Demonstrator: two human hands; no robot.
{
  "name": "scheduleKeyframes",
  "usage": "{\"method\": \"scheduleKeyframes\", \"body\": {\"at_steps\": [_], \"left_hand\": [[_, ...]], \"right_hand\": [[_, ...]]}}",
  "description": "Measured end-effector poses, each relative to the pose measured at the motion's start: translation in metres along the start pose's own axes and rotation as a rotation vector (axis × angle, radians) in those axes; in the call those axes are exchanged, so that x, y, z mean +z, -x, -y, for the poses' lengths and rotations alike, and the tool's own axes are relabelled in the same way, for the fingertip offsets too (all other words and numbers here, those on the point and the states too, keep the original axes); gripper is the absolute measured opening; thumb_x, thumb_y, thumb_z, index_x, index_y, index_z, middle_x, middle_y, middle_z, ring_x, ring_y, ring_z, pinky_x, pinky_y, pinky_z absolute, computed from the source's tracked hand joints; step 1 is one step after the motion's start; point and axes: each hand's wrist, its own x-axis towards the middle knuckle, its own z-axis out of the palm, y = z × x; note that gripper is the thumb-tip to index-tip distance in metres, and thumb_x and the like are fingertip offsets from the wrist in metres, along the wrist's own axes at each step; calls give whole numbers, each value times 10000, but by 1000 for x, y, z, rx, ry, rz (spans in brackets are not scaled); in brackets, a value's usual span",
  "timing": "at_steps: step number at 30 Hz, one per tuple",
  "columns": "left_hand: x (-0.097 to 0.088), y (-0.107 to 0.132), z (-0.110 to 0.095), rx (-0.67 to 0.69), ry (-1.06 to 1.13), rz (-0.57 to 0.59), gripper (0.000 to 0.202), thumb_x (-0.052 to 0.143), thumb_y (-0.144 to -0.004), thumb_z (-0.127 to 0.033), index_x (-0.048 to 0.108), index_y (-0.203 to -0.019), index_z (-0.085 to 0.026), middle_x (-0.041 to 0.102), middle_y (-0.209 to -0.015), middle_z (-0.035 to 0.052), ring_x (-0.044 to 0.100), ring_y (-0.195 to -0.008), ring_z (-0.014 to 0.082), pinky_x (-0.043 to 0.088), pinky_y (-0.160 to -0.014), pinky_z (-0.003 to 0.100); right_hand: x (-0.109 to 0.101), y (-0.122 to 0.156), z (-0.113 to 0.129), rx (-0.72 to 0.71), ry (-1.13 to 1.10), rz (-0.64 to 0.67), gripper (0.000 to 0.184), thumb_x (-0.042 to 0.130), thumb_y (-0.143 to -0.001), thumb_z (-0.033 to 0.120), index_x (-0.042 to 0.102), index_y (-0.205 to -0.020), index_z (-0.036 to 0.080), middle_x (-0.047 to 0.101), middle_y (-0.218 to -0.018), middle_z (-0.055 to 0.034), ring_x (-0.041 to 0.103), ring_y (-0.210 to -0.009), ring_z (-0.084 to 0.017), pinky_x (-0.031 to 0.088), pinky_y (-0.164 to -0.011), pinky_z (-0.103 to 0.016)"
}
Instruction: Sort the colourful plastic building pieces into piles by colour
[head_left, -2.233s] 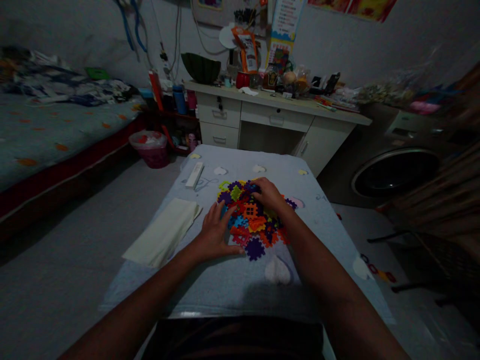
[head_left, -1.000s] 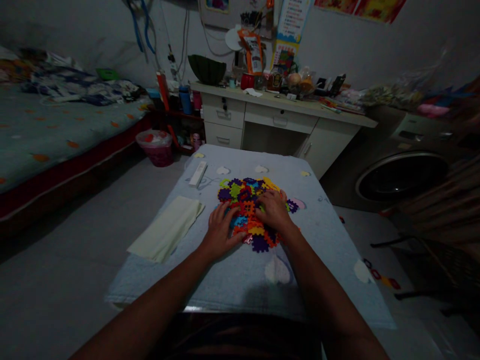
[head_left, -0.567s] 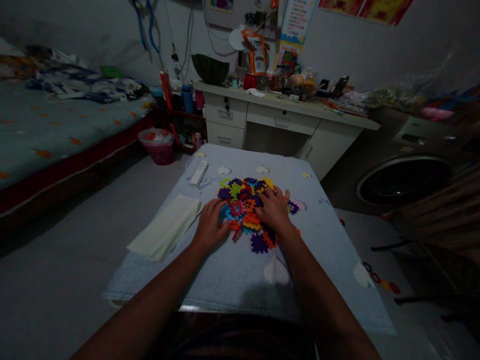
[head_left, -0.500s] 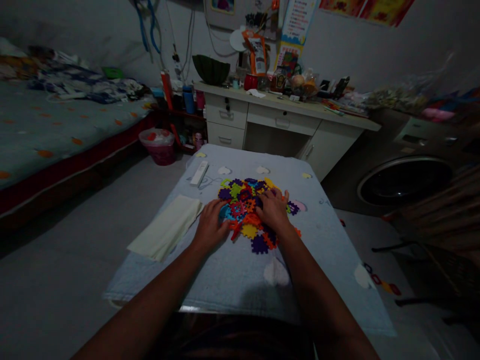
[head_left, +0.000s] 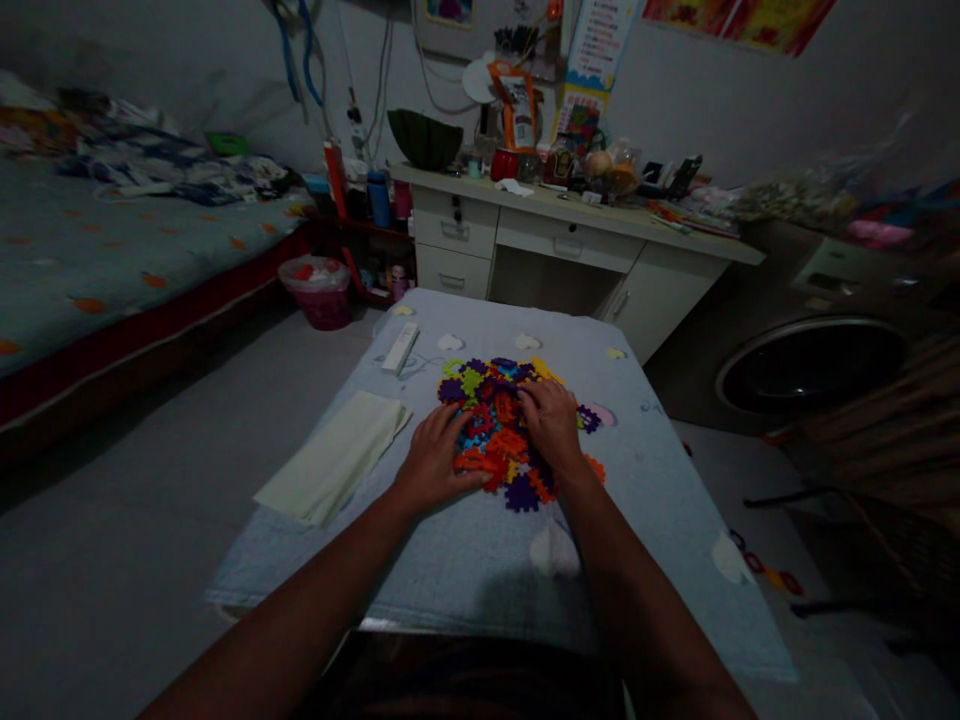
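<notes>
A heap of colourful plastic interlocking pieces [head_left: 510,440], purple, orange, red, yellow, green and blue with notched edges, lies on the cloth-covered table [head_left: 465,570]. At the heap's left side, my left hand [head_left: 439,455] rests with thumb and fingers spread, touching the pieces. On the opposite side, my right hand [head_left: 553,420] lies over the pieces with its fingers curved apart; some fingertips are hidden among them. A purple piece [head_left: 589,418] sits just right of my right hand. I see no piece gripped firmly in either hand.
Left of the heap lie a folded pale cloth [head_left: 334,455] and a white, remote-like stick [head_left: 400,348]. Beyond the table stands a cluttered desk [head_left: 570,225]. A washing machine [head_left: 810,330] is at right, a bed [head_left: 135,270] at left, with a pink bin [head_left: 319,295] beside it.
My left hand has moved slightly nearer me, its thumb now farther right along the heap's front. Pieces in the middle have shifted, with more orange and red showing. My right hand stays at the right side.
</notes>
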Motion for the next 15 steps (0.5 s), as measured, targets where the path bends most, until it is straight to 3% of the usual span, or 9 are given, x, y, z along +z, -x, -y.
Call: {"method": "scheduleKeyframes", "body": {"at_steps": [4,10,15], "left_hand": [[-2,-1,-2,-15,22,-30,949,714,-706,-664,369,-1474,-228,396,-1499,162,340,-1405,371,280,-1150,559],[-11,-2,-5,6,101,-118,621,536,-893,-574,475,-1389,-204,470,-1442,137,378,-1373,304,295,-1157,509],[-12,-3,-4,-17,153,-119,497,467,-941,-504,530,-1337,-211,552,-1370,106,410,-1339,285,323,-1146,506]], "right_hand": [[3,2,8,-36,-144,19,259,461,-984,306,696,-1048,215,680,-1003,-82,587,-981,-223,408,-908,-352],[2,8,17,-123,-267,61,207,517,-955,295,690,-1041,221,666,-988,-69,583,-995,-213,425,-903,-340],[10,13,21,-189,-257,110,193,564,-897,257,672,-1052,220,641,-990,-69,558,-1024,-227,415,-905,-355]]}}
